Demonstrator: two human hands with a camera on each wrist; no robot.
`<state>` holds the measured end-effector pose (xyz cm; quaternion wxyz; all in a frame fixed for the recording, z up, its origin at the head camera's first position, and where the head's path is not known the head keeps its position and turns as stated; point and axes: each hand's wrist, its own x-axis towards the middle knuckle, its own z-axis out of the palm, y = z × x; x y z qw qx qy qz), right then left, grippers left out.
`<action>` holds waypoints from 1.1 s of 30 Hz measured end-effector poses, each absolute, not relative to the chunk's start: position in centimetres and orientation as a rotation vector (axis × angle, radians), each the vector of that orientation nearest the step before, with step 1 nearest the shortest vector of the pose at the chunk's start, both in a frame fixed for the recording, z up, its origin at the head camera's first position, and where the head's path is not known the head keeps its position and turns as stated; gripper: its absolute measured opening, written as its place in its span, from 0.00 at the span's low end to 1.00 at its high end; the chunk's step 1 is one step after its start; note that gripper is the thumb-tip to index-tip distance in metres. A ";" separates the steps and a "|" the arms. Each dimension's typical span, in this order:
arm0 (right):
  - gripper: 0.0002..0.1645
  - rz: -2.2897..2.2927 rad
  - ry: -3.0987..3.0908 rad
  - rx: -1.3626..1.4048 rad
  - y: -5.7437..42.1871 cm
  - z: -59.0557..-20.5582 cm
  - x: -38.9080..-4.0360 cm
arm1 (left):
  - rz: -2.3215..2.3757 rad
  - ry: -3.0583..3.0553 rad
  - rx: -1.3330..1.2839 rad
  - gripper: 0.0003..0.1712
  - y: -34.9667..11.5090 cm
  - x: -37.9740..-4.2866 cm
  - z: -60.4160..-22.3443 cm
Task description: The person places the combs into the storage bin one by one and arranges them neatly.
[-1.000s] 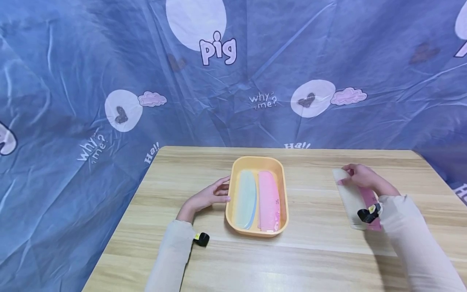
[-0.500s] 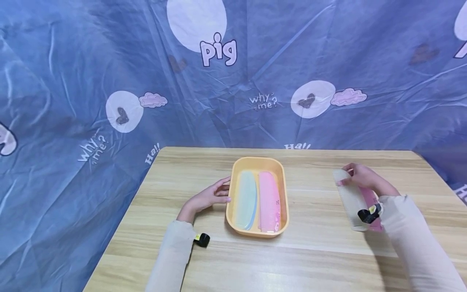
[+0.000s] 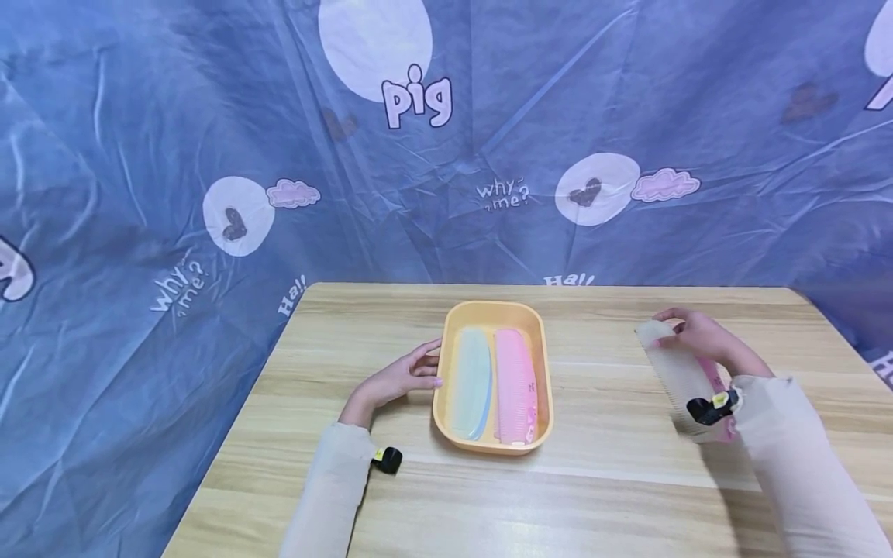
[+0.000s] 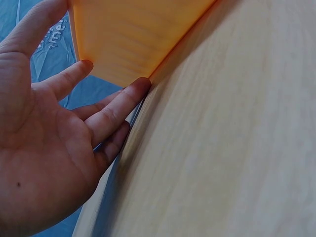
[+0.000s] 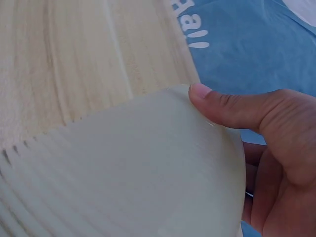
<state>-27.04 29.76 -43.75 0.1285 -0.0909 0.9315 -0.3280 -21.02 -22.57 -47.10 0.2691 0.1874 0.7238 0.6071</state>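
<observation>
My right hand (image 3: 713,342) pinches the far end of a whitish, translucent comb (image 3: 675,373) at the right of the table. In the right wrist view the thumb (image 5: 222,104) presses on the broad face of that comb, while the other fingers lie behind it. Partly hidden beneath is a pink comb (image 3: 711,375). With fingers spread and loosely extended, my left hand (image 3: 391,381) touches the left wall of an orange-yellow tray (image 3: 546,387). Inside the tray a light blue-green comb (image 3: 472,384) lies beside another pink comb (image 3: 514,387).
The tray stands near the middle of a wooden table (image 3: 593,496). Beyond the table's far edge hangs a blue printed cloth (image 3: 446,232), which also lines both sides. A small black camera (image 3: 710,408) is worn at the right wrist, another camera (image 3: 387,460) at the left.
My right hand has shifted slightly to the right, and the whitish comb has tilted, covering more of the pink comb under it. The left hand and the tray stay where they were.
</observation>
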 end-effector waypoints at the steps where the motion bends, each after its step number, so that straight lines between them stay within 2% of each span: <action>1: 0.35 -0.970 2.710 -0.267 29.8 -43.7 -27.0 | 1.638 1.949 0.503 0.50 -22.6 -21.0 -47.1; 9: 0.41 -1.188 2.588 -0.140 29.5 -42.7 -26.9 | 1.627 1.965 0.480 0.50 -22.7 -21.2 -47.3; 20: 0.41 -1.395 2.556 -0.033 27.6 -41.9 -26.6 | 1.649 1.957 0.481 0.51 -22.5 -21.1 -47.3; 22: 0.37 -1.430 2.538 -0.010 27.2 -41.8 -26.6 | 1.647 1.957 0.479 0.51 -22.5 -21.1 -47.3; 27: 0.22 -1.577 2.464 0.001 26.0 -41.3 -26.4 | 1.638 1.963 0.480 0.50 -22.5 -21.1 -47.4; 33: 0.18 -1.788 2.312 0.013 24.2 -40.5 -26.2 | 1.644 1.961 0.487 0.50 -22.5 -21.2 -47.4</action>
